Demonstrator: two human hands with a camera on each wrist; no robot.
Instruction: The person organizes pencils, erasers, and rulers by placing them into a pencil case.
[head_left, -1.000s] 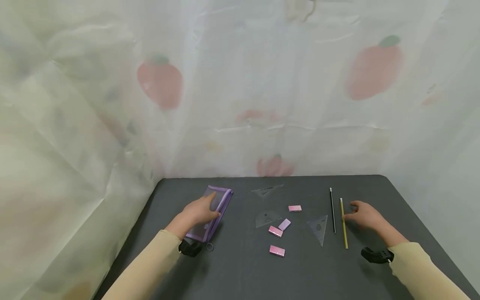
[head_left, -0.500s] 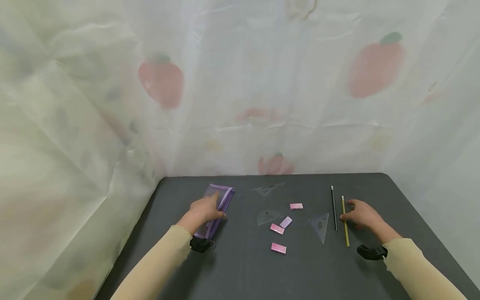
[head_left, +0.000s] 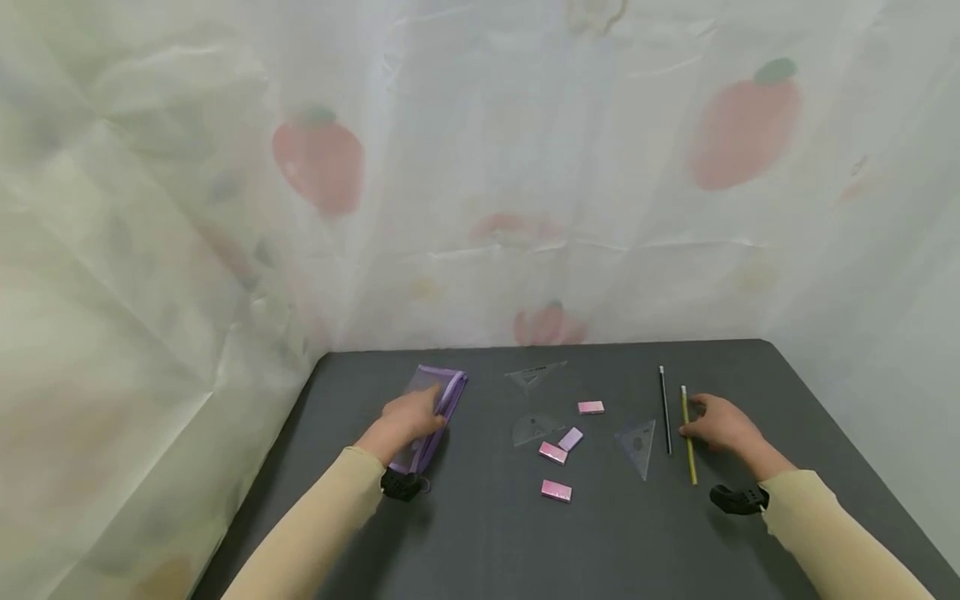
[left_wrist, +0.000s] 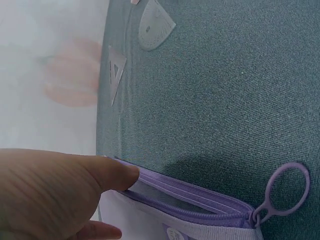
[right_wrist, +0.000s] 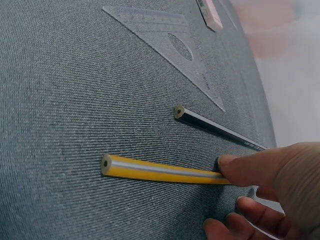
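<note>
My left hand (head_left: 408, 415) rests on a purple mesh pencil pouch (head_left: 447, 390) at the table's left. In the left wrist view its thumb (left_wrist: 107, 172) lies along the closed zipper (left_wrist: 195, 200), whose ring pull (left_wrist: 285, 190) lies flat on the table. My right hand (head_left: 718, 423) sits at the right, its thumb (right_wrist: 235, 167) touching a yellow pencil (head_left: 687, 437) that lies flat on the table, the other fingers curled loosely beside it. A black pencil (right_wrist: 215, 127) lies parallel, just to the left.
Between the hands on the dark grey table (head_left: 480, 542) lie two clear set squares (head_left: 534, 375) (head_left: 639, 440), a clear protractor (head_left: 534, 428), three pink erasers (head_left: 591, 407) (head_left: 552, 452) (head_left: 557, 490) and a lilac one (head_left: 571, 438). A strawberry-print curtain (head_left: 480, 208) closes the back and sides.
My left forearm has slid slightly forward along the pouch, and the wrist now covers its ring pull. My right hand stays at the yellow pencil. Nothing has been lifted.
</note>
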